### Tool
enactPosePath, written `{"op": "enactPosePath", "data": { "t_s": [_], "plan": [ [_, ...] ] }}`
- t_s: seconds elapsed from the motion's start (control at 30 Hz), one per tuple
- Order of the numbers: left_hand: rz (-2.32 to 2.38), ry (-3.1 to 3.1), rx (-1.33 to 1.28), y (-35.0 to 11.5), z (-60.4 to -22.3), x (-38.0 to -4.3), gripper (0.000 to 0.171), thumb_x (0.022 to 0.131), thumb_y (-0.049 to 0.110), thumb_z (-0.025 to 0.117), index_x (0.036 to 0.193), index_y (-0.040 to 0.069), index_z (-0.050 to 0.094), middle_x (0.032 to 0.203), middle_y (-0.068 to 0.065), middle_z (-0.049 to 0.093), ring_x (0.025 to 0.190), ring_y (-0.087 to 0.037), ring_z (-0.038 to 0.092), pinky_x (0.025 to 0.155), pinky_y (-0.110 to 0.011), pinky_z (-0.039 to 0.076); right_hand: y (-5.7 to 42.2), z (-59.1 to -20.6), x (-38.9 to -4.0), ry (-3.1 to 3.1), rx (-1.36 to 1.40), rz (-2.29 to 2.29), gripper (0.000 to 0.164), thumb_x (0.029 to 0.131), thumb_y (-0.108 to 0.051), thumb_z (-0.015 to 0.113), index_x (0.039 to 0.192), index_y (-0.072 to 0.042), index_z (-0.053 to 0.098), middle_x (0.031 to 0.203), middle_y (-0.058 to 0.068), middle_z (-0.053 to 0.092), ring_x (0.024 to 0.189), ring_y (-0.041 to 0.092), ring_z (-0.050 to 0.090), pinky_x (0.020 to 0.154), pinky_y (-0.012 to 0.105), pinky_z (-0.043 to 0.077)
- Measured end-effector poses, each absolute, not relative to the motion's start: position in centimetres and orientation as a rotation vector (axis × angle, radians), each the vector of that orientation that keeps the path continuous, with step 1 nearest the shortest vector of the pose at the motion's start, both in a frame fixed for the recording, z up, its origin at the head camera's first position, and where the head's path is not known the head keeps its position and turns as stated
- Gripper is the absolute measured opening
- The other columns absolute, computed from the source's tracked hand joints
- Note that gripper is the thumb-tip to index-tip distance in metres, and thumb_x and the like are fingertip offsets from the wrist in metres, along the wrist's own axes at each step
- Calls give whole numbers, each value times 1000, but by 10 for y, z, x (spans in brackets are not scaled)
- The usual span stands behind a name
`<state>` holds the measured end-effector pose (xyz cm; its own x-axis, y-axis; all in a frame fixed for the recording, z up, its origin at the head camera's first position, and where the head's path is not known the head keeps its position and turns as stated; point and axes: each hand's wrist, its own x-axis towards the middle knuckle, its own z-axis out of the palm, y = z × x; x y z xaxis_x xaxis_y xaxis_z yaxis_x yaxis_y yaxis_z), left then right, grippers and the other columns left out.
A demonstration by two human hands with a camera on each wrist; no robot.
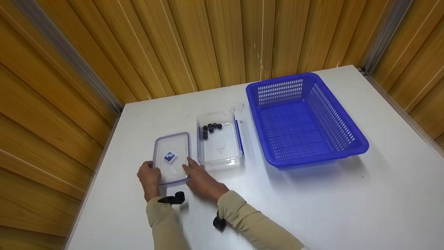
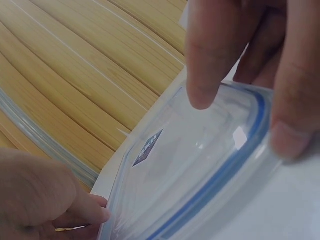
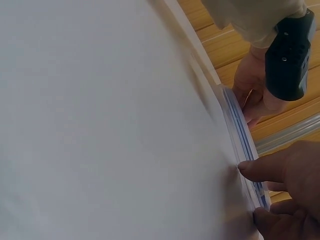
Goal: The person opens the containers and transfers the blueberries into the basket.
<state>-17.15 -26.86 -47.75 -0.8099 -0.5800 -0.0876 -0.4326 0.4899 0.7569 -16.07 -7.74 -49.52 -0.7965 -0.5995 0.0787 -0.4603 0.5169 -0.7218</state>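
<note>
A clear rectangular container lid [image 1: 172,140] with a blue seal lies near the left of the white table, a small blue-and-white sticker [image 1: 170,157] at its middle. My left hand [image 1: 150,176] holds its left edge, thumb over the top. On the opposite edge my right hand [image 1: 204,183] grips it near the front corner. In the right wrist view, fingertips [image 3: 247,167] pinch the thin side of the lid [image 3: 240,125]. Just right of the lid stands an uncovered clear plastic box [image 1: 220,161], with several small dark balls [image 1: 211,130] in its back left part.
A large blue plastic basket [image 1: 314,158] with slotted walls stands on the right of the white table [image 1: 312,215]. Dark specks [image 1: 237,107] lie behind the box. Wood-look panels [image 1: 222,41] wall in the table's back and sides.
</note>
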Motion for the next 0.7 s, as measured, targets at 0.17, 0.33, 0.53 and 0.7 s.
{"op": "enactPosePath", "data": {
  "t_s": [0.17,0.33,0.53,0.7],
  "plan": [
    [-1219,-2564,876,-268,-480,-169,41,85,-5,40,123,-13,52,123,-34,55,116,-44,52,99,-53,41,-78,-496,-158,2592,-901,-1134,55,93,-10,53,145,-1,38,159,16,18,146,27,20,117,36,23],
    [-1186,-2567,830,-270,-480,-169,41,85,-4,40,123,-13,53,121,-34,55,115,-45,52,99,-52,40,-79,-490,-156,2622,-918,-1140,54,93,-11,54,145,-3,39,158,13,21,146,24,22,116,34,25],
    [-1179,-2589,838,-270,-476,-171,40,93,1,38,130,-10,49,130,-32,51,123,-44,48,103,-51,39,-81,-475,-155,2627,-999,-1182,53,95,-15,54,144,-5,40,157,13,27,144,22,27,114,34,29],
    [-1246,-2579,811,-267,-464,-169,39,97,8,39,132,-6,49,135,-28,49,125,-41,47,103,-51,39,-80,-460,-158,2606,-1057,-1243,53,96,-16,55,145,-6,39,155,12,31,142,22,33,113,33,31]
  ]
}}
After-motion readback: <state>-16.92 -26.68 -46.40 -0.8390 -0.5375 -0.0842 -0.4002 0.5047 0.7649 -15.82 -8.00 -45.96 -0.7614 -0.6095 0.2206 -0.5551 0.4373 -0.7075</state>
